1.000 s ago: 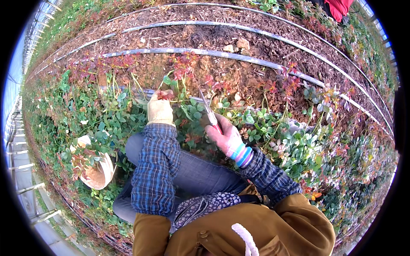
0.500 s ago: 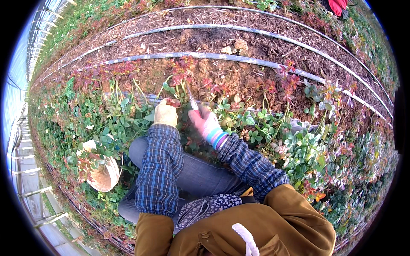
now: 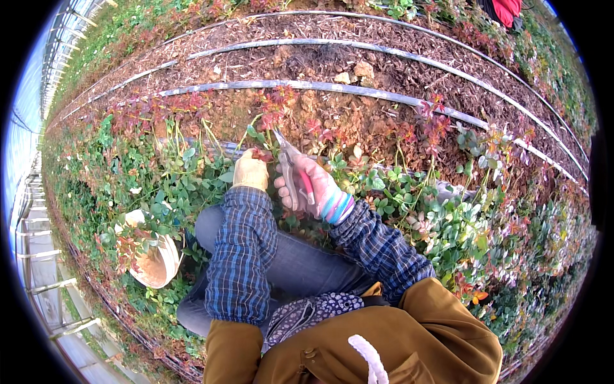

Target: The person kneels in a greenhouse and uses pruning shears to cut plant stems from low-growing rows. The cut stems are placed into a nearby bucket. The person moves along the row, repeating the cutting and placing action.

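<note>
My left hand [image 3: 251, 169], in a cream glove, is closed on a small reddish-leaved shoot [image 3: 259, 153] among the rose plants. Just right of it, my right hand [image 3: 310, 185], with a pink-and-white glove and striped cuff, grips pruning shears [image 3: 290, 171] with a red handle, their pointed tip angled up-left beside the stem of a red-leaved plant [image 3: 277, 105]. Green rose foliage [image 3: 192, 160] surrounds both hands. My bent denim-clad leg [image 3: 300, 256] lies beneath my forearms.
A pale bucket [image 3: 160, 272] with cut leaves stands at my left. Drip hoses [image 3: 358, 89] cross mulched soil ahead. More bushes [image 3: 537, 237] fill the right; greenhouse framework [image 3: 38, 237] runs along the left. A red-and-dark object [image 3: 506, 13] is at the top right.
My right hand has moved left toward my left hand and turned, bringing the shears beside the stem, their body now showing more fully. My left hand has shifted slightly right and down.
</note>
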`<act>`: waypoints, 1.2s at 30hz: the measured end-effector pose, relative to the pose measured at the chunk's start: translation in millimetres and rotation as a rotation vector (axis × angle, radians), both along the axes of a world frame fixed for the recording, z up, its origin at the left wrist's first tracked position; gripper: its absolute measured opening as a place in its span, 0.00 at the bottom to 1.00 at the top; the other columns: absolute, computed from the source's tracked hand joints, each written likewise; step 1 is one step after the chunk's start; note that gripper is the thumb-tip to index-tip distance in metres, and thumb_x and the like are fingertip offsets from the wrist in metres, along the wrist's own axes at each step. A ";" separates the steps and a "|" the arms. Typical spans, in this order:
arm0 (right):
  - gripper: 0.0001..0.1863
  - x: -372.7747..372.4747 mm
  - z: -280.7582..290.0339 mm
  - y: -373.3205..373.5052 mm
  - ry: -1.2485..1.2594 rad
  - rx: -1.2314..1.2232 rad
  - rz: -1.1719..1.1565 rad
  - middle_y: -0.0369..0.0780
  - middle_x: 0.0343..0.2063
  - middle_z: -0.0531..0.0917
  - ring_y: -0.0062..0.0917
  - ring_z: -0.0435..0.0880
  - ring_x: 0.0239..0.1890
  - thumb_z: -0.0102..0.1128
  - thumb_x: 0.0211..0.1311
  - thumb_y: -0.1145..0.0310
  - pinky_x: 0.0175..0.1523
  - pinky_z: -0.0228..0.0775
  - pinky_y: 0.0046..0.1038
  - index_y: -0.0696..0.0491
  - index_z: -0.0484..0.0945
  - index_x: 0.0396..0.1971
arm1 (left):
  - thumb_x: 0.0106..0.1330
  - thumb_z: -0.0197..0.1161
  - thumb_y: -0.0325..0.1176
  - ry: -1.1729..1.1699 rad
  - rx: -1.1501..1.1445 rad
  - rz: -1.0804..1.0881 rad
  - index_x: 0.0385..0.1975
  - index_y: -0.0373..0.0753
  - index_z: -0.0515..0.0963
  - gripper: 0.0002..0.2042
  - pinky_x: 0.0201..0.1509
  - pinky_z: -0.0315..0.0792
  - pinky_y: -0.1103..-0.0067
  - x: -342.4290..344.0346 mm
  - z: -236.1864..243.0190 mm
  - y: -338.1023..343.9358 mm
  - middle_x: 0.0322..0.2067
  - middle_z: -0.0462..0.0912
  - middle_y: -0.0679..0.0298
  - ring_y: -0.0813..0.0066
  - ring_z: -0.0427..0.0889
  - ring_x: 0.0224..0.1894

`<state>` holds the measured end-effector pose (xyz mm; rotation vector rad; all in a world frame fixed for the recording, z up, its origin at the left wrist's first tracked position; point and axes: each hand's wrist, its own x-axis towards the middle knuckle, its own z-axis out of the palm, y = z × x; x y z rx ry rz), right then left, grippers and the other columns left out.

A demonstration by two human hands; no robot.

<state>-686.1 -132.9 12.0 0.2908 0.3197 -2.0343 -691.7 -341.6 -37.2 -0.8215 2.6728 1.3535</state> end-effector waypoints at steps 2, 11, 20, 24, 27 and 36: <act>0.26 -5.8 -3.9 -4.0 -0.037 -0.067 -0.013 0.41 0.33 0.81 0.28 0.81 0.30 0.48 0.66 0.47 0.35 0.78 0.31 0.54 0.69 0.50 | 0.60 0.54 0.28 -0.003 0.038 -0.014 0.47 0.33 0.77 0.16 0.45 0.74 0.73 -0.1 -3.8 -1.6 0.37 0.84 0.52 0.60 0.83 0.40; 0.32 -12.9 22.8 -5.1 0.415 0.810 0.119 0.36 0.27 0.80 0.20 0.78 0.23 0.55 0.61 0.48 0.27 0.71 0.24 0.53 0.68 0.59 | 0.61 0.53 0.22 -0.027 0.330 0.206 0.49 0.30 0.74 0.16 0.41 0.73 0.78 -3.7 -4.4 -2.0 0.37 0.83 0.59 0.71 0.81 0.37; 0.31 3.5 15.2 2.3 0.963 1.148 0.222 0.52 0.40 0.82 0.41 0.81 0.44 0.58 0.56 0.49 0.51 0.69 0.34 0.61 0.75 0.49 | 0.61 0.65 0.33 0.071 0.440 0.410 0.46 0.34 0.76 0.16 0.44 0.69 0.76 -9.8 57.3 30.0 0.38 0.81 0.63 0.75 0.76 0.37; 0.33 11.8 10.1 0.5 0.959 1.167 0.254 0.51 0.38 0.82 0.36 0.82 0.43 0.59 0.55 0.48 0.50 0.71 0.32 0.61 0.74 0.52 | 0.60 0.65 0.36 0.063 0.389 0.332 0.46 0.36 0.77 0.16 0.44 0.70 0.75 -10.2 57.4 30.2 0.35 0.82 0.64 0.74 0.77 0.37; 0.33 7.9 10.4 -6.5 0.946 1.131 0.027 0.47 0.37 0.83 0.30 0.81 0.41 0.60 0.57 0.51 0.49 0.71 0.31 0.62 0.71 0.54 | 0.64 0.59 0.36 -0.081 0.338 0.279 0.48 0.35 0.76 0.16 0.45 0.72 0.73 -13.4 62.3 24.9 0.37 0.83 0.57 0.66 0.81 0.39; 0.29 -3.7 22.1 -36.2 0.442 0.874 -0.115 0.42 0.31 0.80 0.26 0.80 0.24 0.58 0.62 0.49 0.27 0.76 0.28 0.58 0.70 0.51 | 0.63 0.49 0.36 -0.216 0.044 0.083 0.50 0.38 0.75 0.18 0.53 0.70 0.63 -17.0 61.3 13.3 0.45 0.79 0.45 0.49 0.77 0.50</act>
